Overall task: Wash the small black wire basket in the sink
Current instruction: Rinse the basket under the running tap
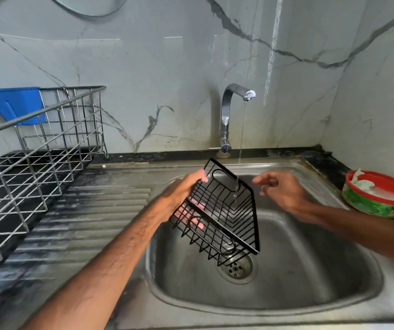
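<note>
Your left hand [181, 196] grips the small black wire basket [222, 210] by its left side, thumb hooked over the top rim and fingers curled behind the wires. Your right hand [279, 189] hangs loose-fingered just beside the basket's upper right corner, holding nothing. The basket is tilted over the middle of the sink [298, 270], above the drain [238, 270], with the thin stream from the faucet [226, 115] falling through its upper part. The risk is that one-handed hold: wet coated wire is likely slippery, and a slip would drop the basket onto the drain. The stream is thin, so it probably wets only a few wires unless you turn the basket. A careless reach toward the red-rimmed bowl [376, 203] at the sink's right edge could tip it. No writing is readable: the pale mark on the spout tip is too small, and the bowl's green pattern shows no legible letters.
</note>
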{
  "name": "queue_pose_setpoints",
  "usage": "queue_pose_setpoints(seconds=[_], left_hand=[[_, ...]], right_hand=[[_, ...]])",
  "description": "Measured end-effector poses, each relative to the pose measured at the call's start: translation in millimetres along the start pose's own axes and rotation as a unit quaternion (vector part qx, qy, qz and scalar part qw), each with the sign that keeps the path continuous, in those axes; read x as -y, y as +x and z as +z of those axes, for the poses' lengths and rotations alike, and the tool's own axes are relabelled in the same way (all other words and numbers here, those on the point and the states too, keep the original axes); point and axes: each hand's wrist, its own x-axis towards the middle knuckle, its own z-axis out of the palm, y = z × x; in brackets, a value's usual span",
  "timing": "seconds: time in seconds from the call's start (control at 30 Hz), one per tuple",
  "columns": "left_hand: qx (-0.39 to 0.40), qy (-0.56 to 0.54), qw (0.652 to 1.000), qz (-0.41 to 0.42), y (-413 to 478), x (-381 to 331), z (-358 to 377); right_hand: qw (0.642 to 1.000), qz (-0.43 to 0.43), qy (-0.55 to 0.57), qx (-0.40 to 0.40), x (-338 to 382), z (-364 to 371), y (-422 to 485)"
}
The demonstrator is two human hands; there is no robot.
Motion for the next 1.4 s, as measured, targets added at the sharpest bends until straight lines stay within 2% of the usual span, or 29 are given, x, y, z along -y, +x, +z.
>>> queue_pose_setpoints(seconds=[0.07, 0.13, 0.2, 0.33, 0.5, 0.7, 1.0, 1.13, 1.23, 1.4], left_hand=[[-0.018, 0.039, 0.999, 0.024, 4.2, 9.1, 0.8], [-0.026, 0.048, 0.999, 0.002, 4.9, 8.7, 4.0], [0.018, 0.036, 0.999, -0.028, 5.2, 5.6, 4.7], [0.114, 0.018, 0.990, -0.084, 5.7, 5.8, 2.5], [0.045, 0.043, 0.996, -0.069, 13.7, 11.5, -0.4], [-0.039, 0.022, 0.998, -0.047, 16.1, 16.7, -4.3], [-0.177, 0.090, 0.980, 0.026, 27.2, 34.9, 11.3], [-0.209, 0.030, 0.976, 0.042, 28.0, 38.7, 13.4], [-0.224, 0.004, 0.974, 0.042, 26.6, 37.7, 12.4], [-0.229, -0.001, 0.973, 0.042, 27.6, 39.9, 13.6]], right_hand=[[0.993, 0.115, 0.018, -0.005, -2.1, 13.4, -1.2], [0.970, 0.223, 0.066, 0.073, -5.5, 28.0, -3.1], [0.953, 0.253, 0.144, 0.090, -4.0, 38.2, -6.4], [0.951, 0.224, 0.211, 0.030, 6.8, 43.5, -4.2], [0.962, 0.137, 0.235, -0.019, 22.7, 42.5, 6.3], [0.973, 0.043, 0.226, -0.015, 45.9, 43.9, 4.7], [0.981, 0.035, 0.175, -0.071, 43.8, 43.1, -0.1], [0.993, -0.001, 0.102, -0.054, 42.3, 43.3, 0.0], [0.989, 0.009, 0.147, -0.025, 39.8, 47.3, 3.9], [0.988, 0.009, 0.155, -0.022, 36.4, 46.8, 8.5]])
